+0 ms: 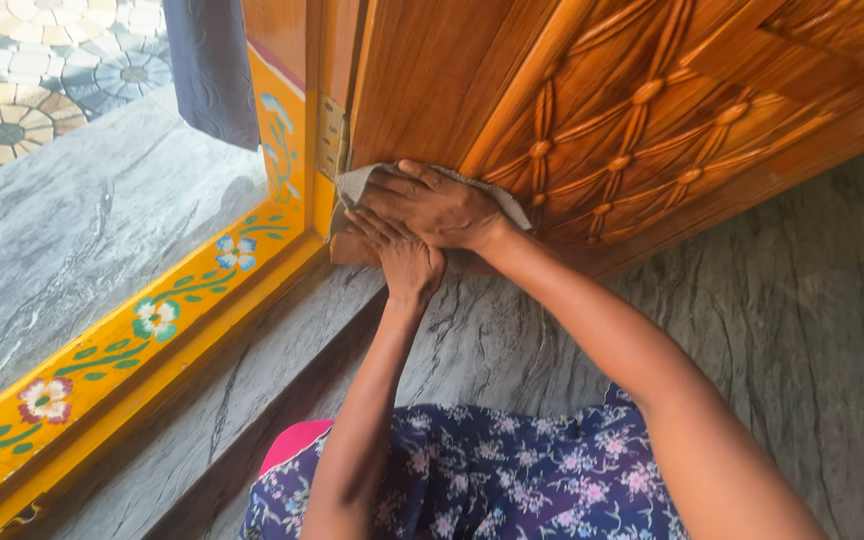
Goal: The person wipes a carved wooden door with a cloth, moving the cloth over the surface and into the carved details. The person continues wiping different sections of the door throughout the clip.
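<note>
The fingers of the right hand (442, 205) were spread flat and pressed down on a greyish cloth (360, 182), which was pinned between the palm and the lower corner of a carved wooden door (642, 110). Nothing was pinched; the cloth was held by pressure alone. The left hand (404, 258) was laid just beneath and partly under the right, its fingers extended against the door's bottom edge, touching the same cloth or the wood beside it; which of the two could not be told. The cloth was seen to lie directly under the right fingers, its loose end reaching leftward toward the brass hinge (330, 135), so the right hand was the nearer to it. The door's bottom edge ran rightward and upward from the hands. Beside it a yellow painted frame (152, 320) with flowers was set against the grey stone floor (802, 320).
</note>
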